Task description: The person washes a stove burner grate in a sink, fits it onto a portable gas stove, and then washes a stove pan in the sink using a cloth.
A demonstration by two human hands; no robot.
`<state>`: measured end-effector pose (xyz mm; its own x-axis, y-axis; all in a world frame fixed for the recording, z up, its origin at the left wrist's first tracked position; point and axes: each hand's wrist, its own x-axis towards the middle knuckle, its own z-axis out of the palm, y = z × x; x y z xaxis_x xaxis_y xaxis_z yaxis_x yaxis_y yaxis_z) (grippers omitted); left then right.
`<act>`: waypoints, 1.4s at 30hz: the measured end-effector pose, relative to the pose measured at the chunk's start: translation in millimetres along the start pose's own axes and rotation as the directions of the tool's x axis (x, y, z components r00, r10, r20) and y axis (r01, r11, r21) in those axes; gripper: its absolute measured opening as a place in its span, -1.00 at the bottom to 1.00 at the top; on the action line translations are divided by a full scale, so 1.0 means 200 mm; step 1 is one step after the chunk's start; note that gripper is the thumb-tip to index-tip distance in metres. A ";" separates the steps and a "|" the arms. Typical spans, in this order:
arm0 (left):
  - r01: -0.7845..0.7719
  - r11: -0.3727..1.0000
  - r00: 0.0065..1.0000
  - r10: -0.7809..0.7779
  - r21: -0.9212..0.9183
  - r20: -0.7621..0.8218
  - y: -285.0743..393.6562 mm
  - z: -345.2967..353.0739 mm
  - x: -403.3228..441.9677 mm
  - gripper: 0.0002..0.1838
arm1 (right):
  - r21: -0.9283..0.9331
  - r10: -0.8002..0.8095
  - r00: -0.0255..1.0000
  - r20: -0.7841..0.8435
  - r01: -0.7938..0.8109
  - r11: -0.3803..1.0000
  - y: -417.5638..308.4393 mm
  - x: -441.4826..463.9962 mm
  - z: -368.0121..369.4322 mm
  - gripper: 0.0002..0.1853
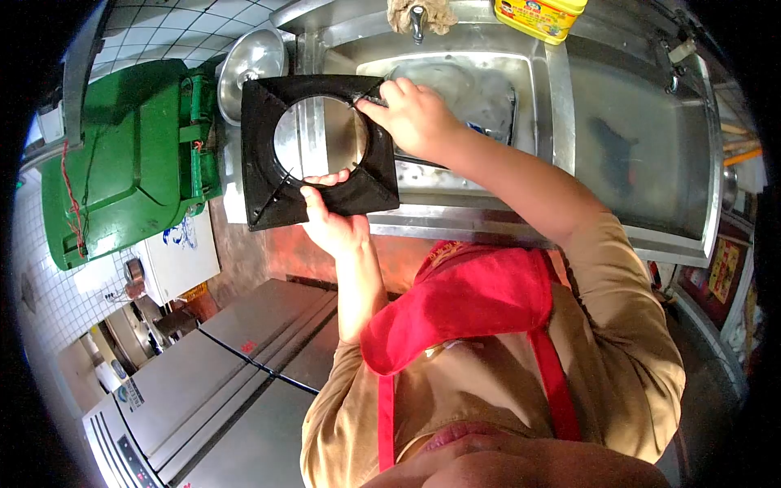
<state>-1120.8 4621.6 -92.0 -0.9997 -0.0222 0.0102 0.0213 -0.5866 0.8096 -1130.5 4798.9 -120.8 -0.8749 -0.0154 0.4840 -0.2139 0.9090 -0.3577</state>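
Observation:
A black square panel with a large round hole (268,183) is held up at the left end of the sink, tilted. My left hand (333,224) grips its lower side, thumb on the near face and fingertips showing through the hole. My right hand (415,118) is closed at the upper right corner, fingers reaching to the hole's rim. Whether something small is pinched in those fingers I cannot make out. Behind the right hand, a dark flat piece (511,114) lies partly under suds in a metal basin (533,73).
A second sink (590,106) to the right holds cloudy water with a dark shape in it. A faucet (417,24) with a cloth and a yellow container (541,15) are at the back. At left are a metal bowl (250,69) and a green bin (122,163).

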 end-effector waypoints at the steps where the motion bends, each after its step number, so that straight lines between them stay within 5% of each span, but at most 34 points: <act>1: 0.013 0.999 1.000 -0.013 -0.038 0.005 0.01 0.00 0.01 -0.79 | -0.035 -0.003 1.000 -0.008 0.003 0.999 -0.01 0.01 0.01 -0.58; 6: 0.077 0.992 0.997 -0.079 -0.096 -0.018 0.04 -0.02 0.04 -0.79 | 0.100 -0.035 0.999 -0.001 0.035 0.994 -0.02 -0.04 0.01 -0.61; 9: 0.088 0.992 0.996 -0.086 -0.090 0.034 0.02 -0.04 0.04 -0.80 | -0.083 -0.037 0.999 -0.029 0.034 0.996 0.01 0.01 0.01 -0.66; 12: 0.082 0.990 0.996 -0.084 -0.114 -0.014 0.00 -0.04 0.05 -0.80 | -0.062 -0.005 0.999 -0.038 0.002 0.998 0.00 0.03 0.03 -0.69; 16: 0.136 0.969 0.990 -0.143 -0.205 -0.020 0.02 -0.09 0.10 -0.80 | 0.258 -0.014 0.998 0.061 -0.002 0.966 0.03 -0.05 -0.01 -0.59; 24: 0.202 0.960 0.976 -0.213 -0.194 -0.037 -0.01 -0.12 0.10 -0.78 | 0.036 -0.047 0.999 0.009 0.047 0.998 0.07 -0.01 -0.02 -0.60; 30: 0.214 0.953 0.976 -0.219 -0.214 -0.001 0.00 -0.14 0.11 -0.78 | 0.121 -0.075 0.996 0.055 0.068 0.990 0.06 -0.07 -0.03 -0.61; 36: 0.218 0.955 0.975 -0.219 -0.203 0.016 0.01 -0.14 0.10 -0.81 | 0.080 -0.003 0.993 0.119 -0.006 0.997 0.06 -0.01 -0.02 -0.62; 39: 0.192 0.963 0.981 -0.193 -0.188 0.014 0.01 -0.15 0.11 -0.81 | 0.294 0.014 0.934 0.358 -0.126 0.948 0.03 -0.08 -0.09 -0.61; 42: 0.174 0.959 0.984 -0.175 -0.222 0.013 0.03 -0.14 0.10 -0.80 | 0.380 -0.130 0.910 0.395 -0.032 0.924 -0.06 -0.15 -0.13 -0.53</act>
<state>-1140.7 4595.4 -102.5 -0.9880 0.0913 -0.1243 -0.1505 -0.7467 0.6479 -1090.7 4799.9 -111.1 -0.9393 -0.2968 0.1718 -0.3345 0.6825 -0.6498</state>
